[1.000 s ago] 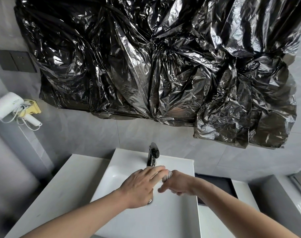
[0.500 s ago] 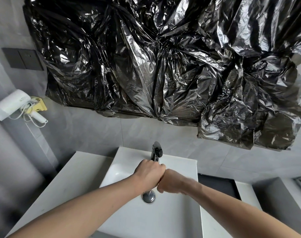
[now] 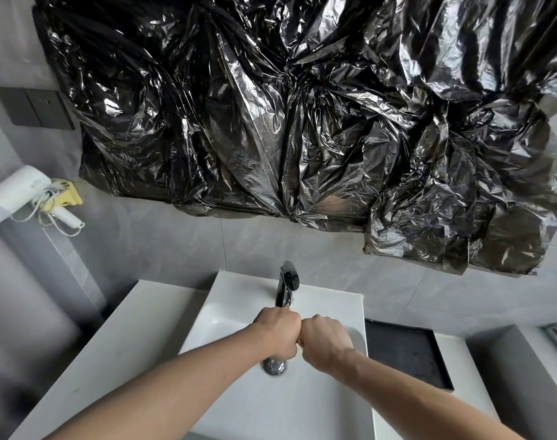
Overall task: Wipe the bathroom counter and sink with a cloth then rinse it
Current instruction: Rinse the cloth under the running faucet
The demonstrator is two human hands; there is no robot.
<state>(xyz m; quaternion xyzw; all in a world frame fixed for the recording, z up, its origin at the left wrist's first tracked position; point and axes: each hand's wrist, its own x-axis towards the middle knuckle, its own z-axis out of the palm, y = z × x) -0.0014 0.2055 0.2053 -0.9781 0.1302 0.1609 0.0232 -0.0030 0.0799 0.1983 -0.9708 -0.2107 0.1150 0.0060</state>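
Note:
Over the white sink, my left hand and my right hand are clenched into fists pressed knuckle to knuckle. They squeeze a small cloth, almost wholly hidden inside the fists, with only a sliver showing between them. The chrome faucet stands just behind the hands, its spout above them. I cannot tell whether water runs. The chrome drain shows right below my left fist. The white counter lies to the left of the sink.
A black tray sits on the counter right of the sink. Crumpled black plastic sheeting covers the wall above. A white hair dryer hangs at the left wall, under a dark switch plate.
My hands went from loosely holding the cloth, a bit of it showing, to tight fists pressed together, and shifted slightly back toward the faucet. The drain has come into view.

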